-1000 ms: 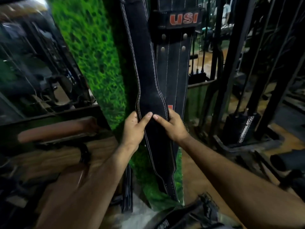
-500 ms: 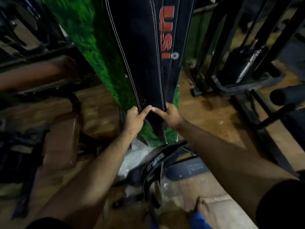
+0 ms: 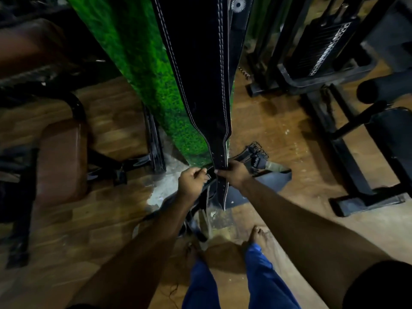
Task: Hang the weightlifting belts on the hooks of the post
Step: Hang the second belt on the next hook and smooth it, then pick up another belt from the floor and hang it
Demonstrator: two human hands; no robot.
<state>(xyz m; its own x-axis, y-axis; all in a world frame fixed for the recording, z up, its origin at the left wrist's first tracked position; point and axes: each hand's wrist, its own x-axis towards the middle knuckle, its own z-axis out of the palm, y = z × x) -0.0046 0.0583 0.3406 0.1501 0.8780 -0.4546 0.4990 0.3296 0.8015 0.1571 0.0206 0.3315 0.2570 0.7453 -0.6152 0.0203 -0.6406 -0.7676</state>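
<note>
Padding of brown vinyl covered a bench [image 3: 60, 161] at the far left, its black metal frame standing on a glossy wood-plank floor [image 3: 111, 121]. To its right rose the post [image 3: 142, 63], wrapped in rough green artificial turf. Against it hung a black leather belt [image 3: 200, 85] — wide and flat in the middle, edged with pale double stitching, tapering to a narrow strap punched with small holes near its lower end.

The left hand [image 3: 191, 181] was just beside that strap, fingers curled inward; whether it gripped the strap or the dark buckle by its knuckles could not be told. The right hand [image 3: 234, 175] pinched the narrow strap from the other side, thumb and fingers closed on the leather, with the pointed tip dangling below.

Behind the hands, more black belts [image 3: 252, 159] lay in a loose heap on the floor, one with a metal buckle showing. Below, bare feet and blue trouser legs [image 3: 263, 279] stood on the planks. At the right stood a black steel machine [image 3: 323, 41] — square tubing around a stack of flat weight plates.
</note>
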